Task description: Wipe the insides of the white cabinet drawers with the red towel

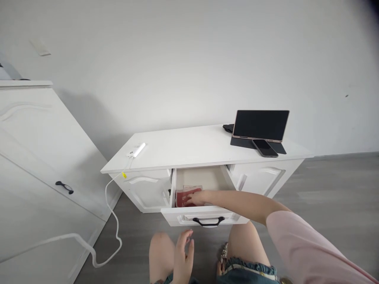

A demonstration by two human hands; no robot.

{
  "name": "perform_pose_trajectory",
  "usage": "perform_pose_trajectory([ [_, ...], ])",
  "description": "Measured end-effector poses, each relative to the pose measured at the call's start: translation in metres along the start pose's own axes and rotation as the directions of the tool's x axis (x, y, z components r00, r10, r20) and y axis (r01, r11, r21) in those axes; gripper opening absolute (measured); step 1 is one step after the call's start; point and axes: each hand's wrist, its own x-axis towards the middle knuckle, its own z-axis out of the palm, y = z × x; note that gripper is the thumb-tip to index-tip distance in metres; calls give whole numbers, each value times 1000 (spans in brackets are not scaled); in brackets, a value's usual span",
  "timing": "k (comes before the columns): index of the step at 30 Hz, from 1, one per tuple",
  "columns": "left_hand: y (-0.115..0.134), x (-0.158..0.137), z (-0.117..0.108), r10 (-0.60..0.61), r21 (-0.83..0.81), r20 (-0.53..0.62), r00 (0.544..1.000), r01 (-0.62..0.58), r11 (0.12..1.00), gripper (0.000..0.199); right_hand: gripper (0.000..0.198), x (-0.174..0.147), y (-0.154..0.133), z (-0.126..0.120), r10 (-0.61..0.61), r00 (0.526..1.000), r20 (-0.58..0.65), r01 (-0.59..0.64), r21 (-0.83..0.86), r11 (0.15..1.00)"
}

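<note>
My right hand (196, 198) reaches into a pulled-out white drawer (211, 176). Its fingers are spread over a flat red packet (180, 197) in the drawer's left front part, touching its top. A paler flat piece (194, 187) shows just behind the red one; the hand partly covers the packet, and I cannot tell what it contains. Below the drawer front, above my left knee, my left hand (184, 252) hangs in the air with thumb and fingers apart, holding nothing. The drawer front carries a black handle (209, 222).
On the white cabinet top (183, 146) stand a dark tablet (260, 124) on a stand, a phone (265, 148) against it, and a white power strip (138, 150). The strip's cable (117, 221) trails down left. A tall white cupboard (38, 150) stands at left.
</note>
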Motion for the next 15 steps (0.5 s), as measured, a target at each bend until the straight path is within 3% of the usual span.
perform_pose_trajectory([
  [1,-4,3,9,-83,-124,34,996,87,988,48,19,6,-1,-8,-85,946,312,97,-23,995],
  [2,-7,7,18,-157,-249,73,985,171,953,53,37,13,-2,-17,-110,827,552,161,-45,986],
  [4,-6,14,38,-266,-474,169,949,314,823,57,73,25,-6,-30,-63,698,713,209,-118,971],
  [5,-3,18,47,-289,-565,221,932,364,741,55,86,30,-9,-33,-25,678,734,210,-161,964],
  [9,19,32,75,-279,-740,383,881,473,477,33,108,45,-19,-28,70,683,727,187,-266,946],
  [15,41,45,90,-256,-826,423,869,486,286,29,103,70,-19,-29,62,748,661,185,-298,937],
])
